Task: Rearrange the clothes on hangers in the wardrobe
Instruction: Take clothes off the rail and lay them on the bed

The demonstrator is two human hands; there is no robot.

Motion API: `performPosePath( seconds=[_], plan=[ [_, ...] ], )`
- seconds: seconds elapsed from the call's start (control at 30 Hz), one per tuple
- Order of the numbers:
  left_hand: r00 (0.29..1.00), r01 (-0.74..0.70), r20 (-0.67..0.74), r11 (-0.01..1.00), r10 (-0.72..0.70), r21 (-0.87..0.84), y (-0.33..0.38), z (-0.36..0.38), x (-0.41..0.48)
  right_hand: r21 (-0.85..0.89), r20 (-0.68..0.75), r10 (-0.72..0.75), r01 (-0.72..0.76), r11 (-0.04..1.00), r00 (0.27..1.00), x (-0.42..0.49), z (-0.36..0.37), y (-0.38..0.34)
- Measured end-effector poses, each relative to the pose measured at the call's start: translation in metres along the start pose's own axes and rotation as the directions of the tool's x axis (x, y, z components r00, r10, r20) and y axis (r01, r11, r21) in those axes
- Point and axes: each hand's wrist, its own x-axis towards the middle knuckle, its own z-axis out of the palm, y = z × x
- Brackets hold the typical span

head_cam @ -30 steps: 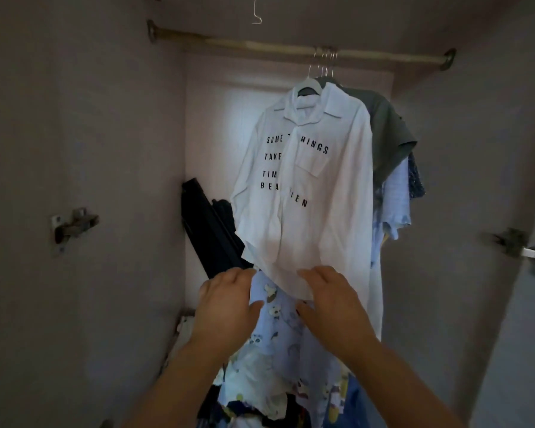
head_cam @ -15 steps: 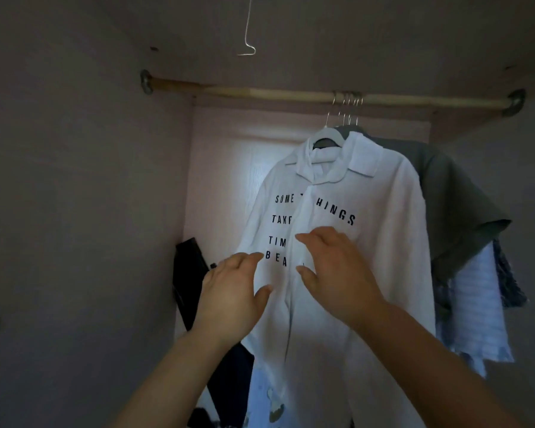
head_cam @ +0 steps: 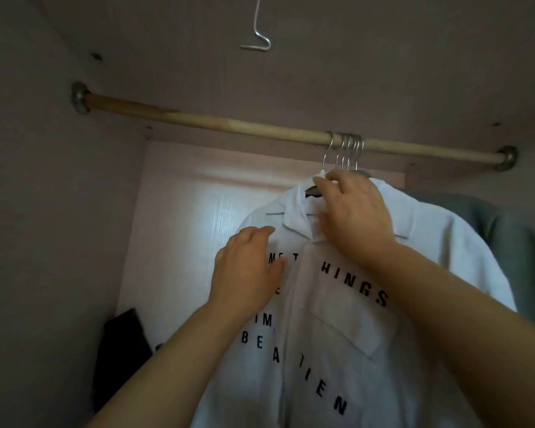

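Note:
A white collared shirt with black letters hangs on a hanger from the wooden rod, at the front of a tight bunch of several metal hooks. My right hand is up at the collar, fingers curled over the hanger's neck and thumb below on the collar. My left hand lies with relaxed fingers on the shirt's left chest, over the lettering. A grey shirt hangs just behind, mostly hidden.
The rod's left half is bare up to its metal bracket. A dark garment leans in the lower left corner against the back wall. A bent wire hook hangs from the wardrobe top. The left side wall stands close.
Both hands rose from the shirt's hem to its top. The right hand reached the collar and hanger; the left moved up onto the chest. The view tilted upward.

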Motion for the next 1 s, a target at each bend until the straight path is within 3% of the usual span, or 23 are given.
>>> performPosePath(
  seconds=[0.17,0.33,0.7,0.83,1.0],
  plan=[
    [0.999,-0.052,-0.013,0.998,0.052,-0.040,-0.004,0.021,0.016,-0.159,0.047,0.041,-0.033,0.987,0.998,0.003,0.020,0.026],
    [0.996,-0.071,-0.053,0.997,0.069,-0.032,-0.006,0.030,0.032,-0.196,0.047,0.056,-0.045,0.980,0.997,0.006,0.029,0.043],
    [0.955,-0.126,-0.270,0.992,0.124,0.011,0.020,0.012,0.070,-0.015,-0.136,0.100,-0.103,0.995,0.986,0.030,0.022,0.056],
    [0.952,-0.115,-0.280,0.992,0.126,0.055,0.022,0.005,0.067,0.022,-0.171,0.092,-0.089,0.996,0.981,0.025,0.016,0.045],
    [0.961,-0.088,-0.250,0.989,0.116,0.118,0.016,-0.004,0.028,0.188,-0.189,0.095,-0.059,0.980,0.977,-0.027,0.005,0.025]
  ],
)
